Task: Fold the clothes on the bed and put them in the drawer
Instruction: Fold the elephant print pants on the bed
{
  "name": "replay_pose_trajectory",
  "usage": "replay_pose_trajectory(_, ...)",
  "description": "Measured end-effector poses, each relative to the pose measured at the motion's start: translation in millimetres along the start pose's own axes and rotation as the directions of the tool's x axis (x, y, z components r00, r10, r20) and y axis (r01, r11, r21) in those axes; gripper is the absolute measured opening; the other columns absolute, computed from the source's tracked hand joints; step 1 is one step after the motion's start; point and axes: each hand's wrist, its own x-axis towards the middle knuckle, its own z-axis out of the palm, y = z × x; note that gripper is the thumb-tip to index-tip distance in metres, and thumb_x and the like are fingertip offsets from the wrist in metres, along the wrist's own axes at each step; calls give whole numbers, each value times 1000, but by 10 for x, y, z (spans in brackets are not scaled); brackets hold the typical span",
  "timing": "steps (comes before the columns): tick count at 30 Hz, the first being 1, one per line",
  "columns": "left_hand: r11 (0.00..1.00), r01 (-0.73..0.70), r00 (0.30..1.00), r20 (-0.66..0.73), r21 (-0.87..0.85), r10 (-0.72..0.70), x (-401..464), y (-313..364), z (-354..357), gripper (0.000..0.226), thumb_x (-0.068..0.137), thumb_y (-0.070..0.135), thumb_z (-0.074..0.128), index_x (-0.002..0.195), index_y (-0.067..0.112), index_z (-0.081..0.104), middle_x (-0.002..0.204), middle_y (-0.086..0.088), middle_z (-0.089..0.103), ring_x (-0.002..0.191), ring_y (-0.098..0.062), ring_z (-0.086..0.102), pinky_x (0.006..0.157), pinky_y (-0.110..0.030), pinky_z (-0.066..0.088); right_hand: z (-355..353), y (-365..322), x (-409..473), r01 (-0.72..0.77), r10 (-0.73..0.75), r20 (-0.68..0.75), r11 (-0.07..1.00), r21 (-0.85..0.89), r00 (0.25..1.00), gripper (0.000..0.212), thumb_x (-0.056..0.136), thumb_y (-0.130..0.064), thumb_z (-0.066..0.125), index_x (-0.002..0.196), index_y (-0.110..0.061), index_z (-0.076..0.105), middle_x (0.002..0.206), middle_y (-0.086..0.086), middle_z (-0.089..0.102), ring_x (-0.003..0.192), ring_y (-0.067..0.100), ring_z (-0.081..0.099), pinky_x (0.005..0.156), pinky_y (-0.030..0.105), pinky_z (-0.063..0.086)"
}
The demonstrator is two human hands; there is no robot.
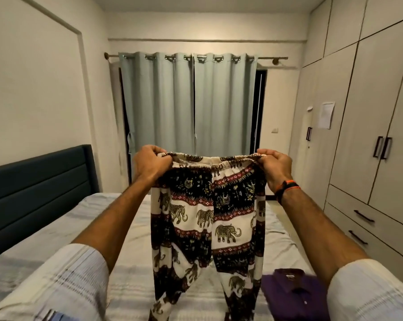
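Fingers of your left hand point(149, 162) curl tight round one end of the waistband, and your right hand point(276, 166) pinches the other end the same way, so the elephant-print trousers point(207, 218) hang stretched between them at about chest height. The waistband runs nearly level from fist to fist, and the two legs drop straight down, their lower ends reaching the bottom edge of the view in front of the bed point(131, 281). A black and orange band point(286, 187) sits on your right wrist, and pale striped sleeves cover both upper arms.

Below the trousers the bed wears a light striped sheet. On its near right part lies a folded purple shirt point(293, 293), collar up, just beside the hanging right leg. A dark padded headboard point(38, 188) stands along the left. Grey-green curtains point(189, 103) hang closed on the far wall. To your right a wardrobe point(369, 112) fills the wall, and under its doors sit two drawers point(367, 225), both closed, with dark handles.
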Motion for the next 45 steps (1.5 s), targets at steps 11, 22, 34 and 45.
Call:
replay_pose_trajectory(11,989,94,995,30,-116,-92,340,84,-145,17,93,1,52,98,13,63,75,-6,68,45,-12,66,40,-21,53,194,-414,107,173,-185,33,820,-546,982,32,83,-1,51,75,-26,70,92,3,74,79,26,72,72,42,62)
replay_pose_trajectory(22,945,71,986,167,-320,-17,804,291,-433,22,85,-2,55,90,9,74,96,-7,70,84,-15,63,85,-34,58,393,-750,14,287,-205,327,930,-228,922,26,83,9,61,94,-10,75,97,7,74,88,19,70,76,30,59)
replay_pose_trajectory(34,988,-138,982,142,75,127,785,33,-452,37,76,23,83,108,11,70,102,-3,67,93,-15,58,76,-24,50,521,-522,88,465,-396,263,595,-655,879,36,73,-42,84,99,-19,77,86,-2,73,79,13,65,74,27,56)
replay_pose_trajectory(45,748,-113,989,4,654,147,638,103,-312,45,77,63,70,92,21,72,74,5,64,70,-12,58,58,-25,42,453,-277,202,161,-78,437,974,-157,896,24,87,-19,72,105,-3,70,99,12,76,93,27,73,82,38,59)
